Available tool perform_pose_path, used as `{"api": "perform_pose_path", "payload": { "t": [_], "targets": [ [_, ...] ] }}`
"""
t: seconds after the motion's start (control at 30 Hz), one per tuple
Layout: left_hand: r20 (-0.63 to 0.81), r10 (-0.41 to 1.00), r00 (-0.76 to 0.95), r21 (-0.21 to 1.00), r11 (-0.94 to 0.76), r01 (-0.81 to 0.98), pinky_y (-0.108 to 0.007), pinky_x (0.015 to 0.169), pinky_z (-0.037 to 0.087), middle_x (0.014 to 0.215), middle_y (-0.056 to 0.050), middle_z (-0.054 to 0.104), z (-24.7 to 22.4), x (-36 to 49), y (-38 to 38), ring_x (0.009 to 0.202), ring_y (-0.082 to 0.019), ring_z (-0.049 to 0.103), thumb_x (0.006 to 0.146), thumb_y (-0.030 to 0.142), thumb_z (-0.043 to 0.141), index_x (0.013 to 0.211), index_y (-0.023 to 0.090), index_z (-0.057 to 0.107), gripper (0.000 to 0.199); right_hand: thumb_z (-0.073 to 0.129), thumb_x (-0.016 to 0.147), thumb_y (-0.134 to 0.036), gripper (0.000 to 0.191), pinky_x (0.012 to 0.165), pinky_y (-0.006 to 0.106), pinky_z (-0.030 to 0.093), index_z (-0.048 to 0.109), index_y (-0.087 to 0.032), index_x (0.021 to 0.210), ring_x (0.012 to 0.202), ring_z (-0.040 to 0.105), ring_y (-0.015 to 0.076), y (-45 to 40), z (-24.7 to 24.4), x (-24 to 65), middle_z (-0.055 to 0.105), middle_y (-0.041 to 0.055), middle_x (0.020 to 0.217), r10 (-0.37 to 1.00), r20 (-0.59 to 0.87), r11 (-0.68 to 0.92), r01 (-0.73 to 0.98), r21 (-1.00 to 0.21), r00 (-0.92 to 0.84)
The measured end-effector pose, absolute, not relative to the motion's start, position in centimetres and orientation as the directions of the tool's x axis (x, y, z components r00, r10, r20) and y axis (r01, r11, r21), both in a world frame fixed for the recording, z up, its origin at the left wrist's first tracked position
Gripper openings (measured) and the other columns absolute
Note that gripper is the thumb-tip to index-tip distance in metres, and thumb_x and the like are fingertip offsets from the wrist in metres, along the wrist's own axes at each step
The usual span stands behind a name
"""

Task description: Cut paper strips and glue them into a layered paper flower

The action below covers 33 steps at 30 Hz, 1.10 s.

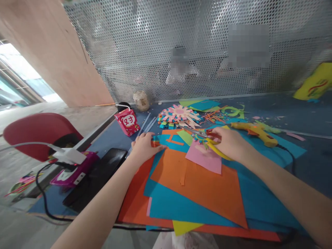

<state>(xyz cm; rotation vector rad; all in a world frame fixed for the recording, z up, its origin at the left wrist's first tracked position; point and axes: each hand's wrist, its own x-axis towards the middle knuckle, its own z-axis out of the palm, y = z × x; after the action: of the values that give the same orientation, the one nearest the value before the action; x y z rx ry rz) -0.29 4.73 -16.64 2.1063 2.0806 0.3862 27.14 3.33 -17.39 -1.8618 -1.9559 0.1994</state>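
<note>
My right hand point(229, 141) is closed around the yellow handle of a pair of scissors point(214, 147), whose metal blades point left. Beneath it lies a pink paper square point(203, 157) on orange paper point(204, 186) and blue sheets point(173, 207). My left hand point(144, 147) rests with fingers spread at the papers' left edge, beside clear glue sticks point(149, 124), holding nothing visible. Thin orange strips point(177, 141) lie on blue paper between the hands. Layered paper flowers in pink, blue and orange point(178, 116) sit just behind.
A yellow glue gun point(255, 131) with a black cord lies at right. At left are a red drink box point(127, 121), a black phone point(95, 180) and a purple power strip point(75, 171). A perforated metal panel point(155, 41) borders the table's back.
</note>
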Motion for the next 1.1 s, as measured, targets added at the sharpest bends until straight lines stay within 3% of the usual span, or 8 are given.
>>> {"api": "perform_pose_path", "payload": {
  "t": [0.2, 0.37, 0.5, 0.6, 0.73, 0.93, 1.0, 1.1],
  "targets": [
    [0.096, 0.995, -0.025, 0.416, -0.018, 0.909, -0.047, 0.087, 0.036, 0.11, -0.011, 0.06, -16.8, -0.6, 5.2, 0.108, -0.032, 0.05, 0.069, 0.044, 0.061, 0.106, 0.022, 0.058, 0.043, 0.056, 0.067, -0.032, 0.015, 0.049, 0.024, 0.039, 0.059, -0.023, 0.078, 0.068, 0.062, 0.0194, 3.0, -17.1, 26.9, 0.068, 0.003, 0.075, 0.981, 0.192, 0.1, 0.911, -0.4, -0.023],
    [0.122, 0.991, -0.051, 0.62, -0.035, 0.784, -0.039, 0.082, 0.038, 0.086, -0.007, 0.065, -16.5, -1.2, 5.7, 0.091, -0.027, 0.056, 0.068, 0.031, 0.061, 0.082, 0.02, 0.065, 0.019, 0.058, 0.065, -0.033, 0.017, 0.05, 0.024, 0.04, 0.059, -0.022, 0.079, 0.069, 0.063, 0.0201, 3.0, -17.2, 27.0, 0.069, 0.0037, 0.076, 0.977, 0.211, 0.113, 0.905, -0.411, -0.026],
    [0.083, 0.996, -0.028, 0.849, -0.056, 0.526, -0.028, 0.065, 0.04, 0.071, -0.002, 0.06, -16.3, -0.5, 5.6, 0.068, -0.015, 0.053, 0.071, 0.035, 0.057, 0.076, 0.017, 0.063, 0.019, 0.059, 0.066, -0.034, 0.021, 0.052, 0.025, 0.042, 0.06, -0.022, 0.083, 0.071, 0.064, 0.0208, 3.0, -17.1, 27.0, 0.069, 0.0041, 0.078, 0.97, 0.242, 0.128, 0.892, -0.433, -0.021],
    [-0.015, 1.0, 0.019, 0.965, 0.009, 0.261, -0.022, 0.05, 0.034, 0.059, 0.002, 0.046, -16.0, 0.5, 5.1, 0.05, -0.009, 0.039, 0.075, 0.036, 0.051, 0.08, 0.015, 0.059, 0.023, 0.059, 0.067, -0.032, 0.022, 0.054, 0.024, 0.043, 0.06, -0.023, 0.086, 0.076, 0.064, 0.0207, 2.9, -17.1, 26.8, 0.07, 0.0047, 0.084, 0.963, 0.267, 0.142, 0.878, -0.458, -0.017],
    [-0.102, 0.988, 0.12, 0.994, 0.107, -0.035, -0.021, 0.046, 0.031, 0.057, 0.005, 0.027, -15.1, 1.6, 4.2, 0.047, -0.008, 0.031, 0.083, 0.034, 0.035, 0.081, 0.011, 0.058, 0.032, 0.056, 0.069, -0.027, 0.014, 0.054, 0.023, 0.044, 0.058, -0.022, 0.082, 0.076, 0.065, 0.0194, 2.7, -17.0, 26.5, 0.07, 0.0049, 0.086, 0.959, 0.282, 0.158, 0.858, -0.489, -0.016],
    [-0.086, 0.984, 0.158, 0.912, 0.142, -0.384, -0.018, 0.05, 0.032, 0.064, 0.004, 0.028, -14.2, 2.2, 3.4, 0.052, -0.007, 0.033, 0.084, 0.015, 0.035, 0.092, 0.01, 0.059, 0.026, 0.05, 0.073, -0.024, 0.013, 0.052, 0.023, 0.043, 0.057, -0.022, 0.085, 0.072, 0.064, 0.0186, 2.3, -16.6, 26.0, 0.069, 0.0045, 0.081, 0.956, 0.293, 0.175, 0.833, -0.525, -0.017],
    [-0.049, 0.987, 0.153, 0.908, 0.108, -0.404, -0.018, 0.05, 0.031, 0.064, 0.004, 0.029, -14.5, 2.2, 3.4, 0.053, -0.007, 0.033, 0.085, 0.017, 0.039, 0.092, 0.01, 0.06, 0.024, 0.05, 0.073, -0.024, 0.014, 0.051, 0.023, 0.043, 0.056, -0.022, 0.085, 0.069, 0.063, 0.0178, 2.0, -16.5, 25.8, 0.068, 0.0039, 0.078, 0.96, 0.279, 0.183, 0.824, -0.536, -0.032],
    [0.045, 0.984, 0.172, 0.963, 0.003, -0.269, -0.019, 0.052, 0.032, 0.061, 0.004, 0.035, -15.5, 2.3, 3.5, 0.055, -0.007, 0.035, 0.082, 0.022, 0.049, 0.084, 0.012, 0.062, 0.016, 0.054, 0.071, -0.028, 0.018, 0.054, 0.023, 0.045, 0.054, -0.023, 0.087, 0.071, 0.063, 0.0171, 1.7, -16.4, 25.7, 0.068, 0.0027, 0.08, 0.965, 0.252, 0.205, 0.81, -0.549, -0.074]
  ]
}}
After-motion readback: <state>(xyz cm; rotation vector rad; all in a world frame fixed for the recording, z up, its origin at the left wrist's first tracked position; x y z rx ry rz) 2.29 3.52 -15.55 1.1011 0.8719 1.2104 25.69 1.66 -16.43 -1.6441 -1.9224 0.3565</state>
